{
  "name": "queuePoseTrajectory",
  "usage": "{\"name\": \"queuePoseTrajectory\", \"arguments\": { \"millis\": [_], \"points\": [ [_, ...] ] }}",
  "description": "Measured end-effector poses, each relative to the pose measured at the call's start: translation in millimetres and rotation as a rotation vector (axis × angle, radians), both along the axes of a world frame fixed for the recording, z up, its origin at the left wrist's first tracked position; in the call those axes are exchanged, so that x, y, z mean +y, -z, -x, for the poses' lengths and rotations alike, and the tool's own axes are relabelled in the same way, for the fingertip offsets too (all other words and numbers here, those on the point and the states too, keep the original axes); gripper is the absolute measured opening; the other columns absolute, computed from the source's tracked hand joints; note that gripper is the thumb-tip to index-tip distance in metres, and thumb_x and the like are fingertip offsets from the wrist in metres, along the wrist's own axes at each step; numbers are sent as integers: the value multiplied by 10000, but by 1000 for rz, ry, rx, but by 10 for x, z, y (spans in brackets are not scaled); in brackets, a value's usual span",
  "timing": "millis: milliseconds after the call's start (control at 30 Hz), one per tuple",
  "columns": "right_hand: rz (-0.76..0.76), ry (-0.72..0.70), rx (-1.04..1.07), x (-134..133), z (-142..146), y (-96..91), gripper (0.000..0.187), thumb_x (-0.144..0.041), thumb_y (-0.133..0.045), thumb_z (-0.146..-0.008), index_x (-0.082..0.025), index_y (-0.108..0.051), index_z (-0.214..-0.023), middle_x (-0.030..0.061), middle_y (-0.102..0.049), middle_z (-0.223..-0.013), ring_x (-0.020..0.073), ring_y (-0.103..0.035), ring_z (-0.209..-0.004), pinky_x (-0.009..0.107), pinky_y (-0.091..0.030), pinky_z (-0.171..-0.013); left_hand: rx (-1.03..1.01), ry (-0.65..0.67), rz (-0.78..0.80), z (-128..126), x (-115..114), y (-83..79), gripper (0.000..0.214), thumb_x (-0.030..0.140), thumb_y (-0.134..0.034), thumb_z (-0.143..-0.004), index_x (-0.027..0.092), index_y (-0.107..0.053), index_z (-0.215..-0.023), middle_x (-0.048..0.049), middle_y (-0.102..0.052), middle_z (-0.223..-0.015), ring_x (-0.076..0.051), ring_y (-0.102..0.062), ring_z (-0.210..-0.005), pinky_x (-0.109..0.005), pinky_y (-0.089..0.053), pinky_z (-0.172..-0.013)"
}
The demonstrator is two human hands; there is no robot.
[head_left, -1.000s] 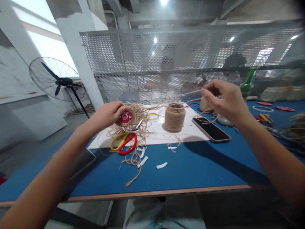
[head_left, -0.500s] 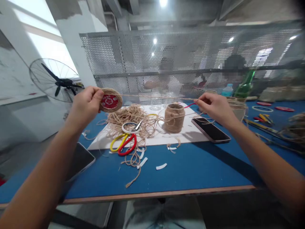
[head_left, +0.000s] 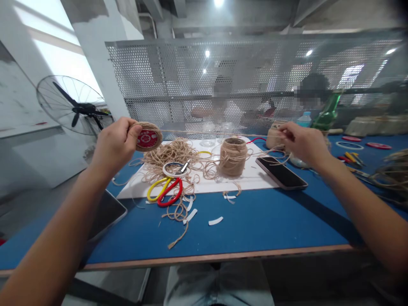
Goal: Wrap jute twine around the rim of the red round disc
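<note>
My left hand (head_left: 116, 140) is closed on a roll of jute twine (head_left: 148, 137) with a red label in its middle. From the roll a strand of twine (head_left: 204, 133) runs nearly straight across to my right hand (head_left: 302, 142), whose fingers pinch it. Below the strand, a twine-wrapped jar (head_left: 233, 157) stands upright on a white sheet (head_left: 204, 189). Left of the jar lies a loose heap of twine (head_left: 172, 154). Scissors (head_left: 170, 191) with one yellow and one red handle rest in front of the heap, their blades over a white tape roll (head_left: 174, 169).
A phone (head_left: 282, 173) lies below my right hand, and a dark tablet-like device (head_left: 108, 214) is under my left forearm. Clear glass jars (head_left: 208, 135) stand behind the wrapped jar. A green bottle (head_left: 328, 112) is at the right. A mesh screen (head_left: 178, 85) crosses the back.
My right hand has moved right, drawing the strand longer between my hands. The left hand still holds the roll and has barely shifted.
</note>
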State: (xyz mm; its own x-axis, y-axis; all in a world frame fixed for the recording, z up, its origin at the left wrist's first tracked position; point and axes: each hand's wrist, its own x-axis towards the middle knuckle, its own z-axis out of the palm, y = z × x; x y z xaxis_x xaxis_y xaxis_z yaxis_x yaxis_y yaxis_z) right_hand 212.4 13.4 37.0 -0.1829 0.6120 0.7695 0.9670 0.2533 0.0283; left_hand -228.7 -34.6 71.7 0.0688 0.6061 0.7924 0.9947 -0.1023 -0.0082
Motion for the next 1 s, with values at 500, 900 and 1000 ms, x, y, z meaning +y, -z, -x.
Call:
{"name": "queuePoseTrajectory", "arguments": {
  "millis": [500,900,1000],
  "points": [
    [7,222,-484,64,-430,212,292,-389,-377,-826,-181,-564,-743,58,-614,-661,137,-480,-539,256,-174,-480,-41,-122,-6,295,132,92,262,317,-358,-859,143,-534,-945,-28,-586,-794,-126,-495,-706,-198,-325,-612],
    [-160,362,-477,121,-795,274,301,-385,-344,-859,-206,-586,-863,39,-663,-748,149,-556,-610,238,-208,-474,-109,-306,-153,520,181,56,311,325,-333,-864,130,-546,-980,-41,-610,-833,-150,-501,-701,-233,-320,-610],
    [-138,403,-474,117,-903,327,291,-376,-358,-852,-204,-590,-892,64,-668,-785,163,-532,-589,253,-206,-481,-158,-340,-157,567,148,40,318,324,-332,-860,135,-553,-991,-40,-613,-841,-151,-491,-714,-240,-318,-622]
  ]
}}
